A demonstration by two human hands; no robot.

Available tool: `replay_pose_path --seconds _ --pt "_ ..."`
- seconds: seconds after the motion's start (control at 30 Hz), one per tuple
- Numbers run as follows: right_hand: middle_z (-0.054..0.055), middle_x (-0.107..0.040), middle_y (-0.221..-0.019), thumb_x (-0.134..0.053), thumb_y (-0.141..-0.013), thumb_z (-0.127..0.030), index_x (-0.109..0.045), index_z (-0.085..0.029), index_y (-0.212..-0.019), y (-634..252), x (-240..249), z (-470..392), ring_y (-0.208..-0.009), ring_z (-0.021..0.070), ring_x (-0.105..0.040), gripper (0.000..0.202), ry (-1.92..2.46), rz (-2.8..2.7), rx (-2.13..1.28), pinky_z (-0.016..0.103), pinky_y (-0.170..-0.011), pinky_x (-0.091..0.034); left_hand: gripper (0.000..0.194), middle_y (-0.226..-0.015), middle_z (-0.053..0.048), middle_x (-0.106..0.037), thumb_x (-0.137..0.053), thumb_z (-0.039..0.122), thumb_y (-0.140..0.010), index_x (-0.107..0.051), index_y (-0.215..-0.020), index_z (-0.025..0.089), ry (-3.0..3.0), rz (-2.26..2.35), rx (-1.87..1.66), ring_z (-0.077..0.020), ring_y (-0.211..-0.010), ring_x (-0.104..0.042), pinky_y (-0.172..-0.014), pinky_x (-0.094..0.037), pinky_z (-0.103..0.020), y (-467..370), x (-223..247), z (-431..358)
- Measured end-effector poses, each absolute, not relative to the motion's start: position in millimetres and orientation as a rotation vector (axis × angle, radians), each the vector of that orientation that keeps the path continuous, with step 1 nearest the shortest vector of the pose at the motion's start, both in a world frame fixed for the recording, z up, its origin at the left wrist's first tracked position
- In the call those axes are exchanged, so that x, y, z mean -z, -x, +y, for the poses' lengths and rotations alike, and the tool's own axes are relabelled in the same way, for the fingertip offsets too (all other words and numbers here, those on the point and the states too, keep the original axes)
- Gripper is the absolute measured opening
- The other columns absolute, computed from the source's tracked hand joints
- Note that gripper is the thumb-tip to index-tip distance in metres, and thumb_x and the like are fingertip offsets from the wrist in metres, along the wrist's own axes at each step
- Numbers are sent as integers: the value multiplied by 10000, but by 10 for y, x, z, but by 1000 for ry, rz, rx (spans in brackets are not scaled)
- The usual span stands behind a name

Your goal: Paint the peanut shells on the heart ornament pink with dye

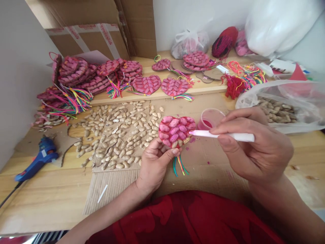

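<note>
My left hand [155, 163] pinches the lower edge of a heart-shaped peanut piece [174, 130]. Most of its peanuts are pink; a few near the bottom are still tan. Colourful threads [180, 165] hang below it. In my right hand [254, 145] is a white stick [236, 136] with a pink tip, held level, its tip at the right edge of the heart. Behind the stick stands a clear cup [210, 117] with pink liquid, partly covered by the stick and my fingers.
Loose peanuts [127, 135] spread over cardboard at the left. A blue glue gun [38, 162] lies far left. Finished-looking pink pieces [73, 73] are piled behind. At the right is a plastic bag of peanuts [276, 110]; tangled threads [251, 76] lie behind it.
</note>
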State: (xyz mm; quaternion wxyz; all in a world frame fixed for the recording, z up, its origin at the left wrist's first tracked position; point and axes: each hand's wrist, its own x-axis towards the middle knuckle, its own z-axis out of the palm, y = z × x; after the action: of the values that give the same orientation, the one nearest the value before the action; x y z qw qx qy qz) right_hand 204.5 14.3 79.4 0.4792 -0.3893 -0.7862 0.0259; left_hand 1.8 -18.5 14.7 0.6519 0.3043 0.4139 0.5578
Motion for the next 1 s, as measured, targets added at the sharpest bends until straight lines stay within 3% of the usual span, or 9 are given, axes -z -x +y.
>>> replay_pose_path --seconds 0.3,0.7,1.0 --pt "-4 -687 -745 -665 -765 -162 -683 -244 -885 -2063 -814 167 -807 206 -601 146 988 -1898 -6 403 -811 -482 268 -943 3 -729 -789 158 -750 -698 -994 221 -644 912 -1269 -95 -806 -670 -792 -560 -217 -11 -140 -179" --pt "12 -700 -794 -663 -770 -145 -679 -207 -901 -2049 -796 146 -919 203 -616 146 956 -1959 -48 374 -852 -485 253 -964 -8 -730 -799 170 -731 -689 -955 210 -634 927 -1266 -108 -828 -675 -770 -558 -216 -20 -147 -178" --pt "10 -693 -760 -662 -771 -157 -683 -216 -884 -2070 -802 166 -852 206 -604 129 985 -1914 -15 393 -834 -481 238 -910 8 -715 -793 170 -741 -682 -948 208 -590 922 -1256 -99 -781 -682 -765 -563 -219 -5 -134 -176"
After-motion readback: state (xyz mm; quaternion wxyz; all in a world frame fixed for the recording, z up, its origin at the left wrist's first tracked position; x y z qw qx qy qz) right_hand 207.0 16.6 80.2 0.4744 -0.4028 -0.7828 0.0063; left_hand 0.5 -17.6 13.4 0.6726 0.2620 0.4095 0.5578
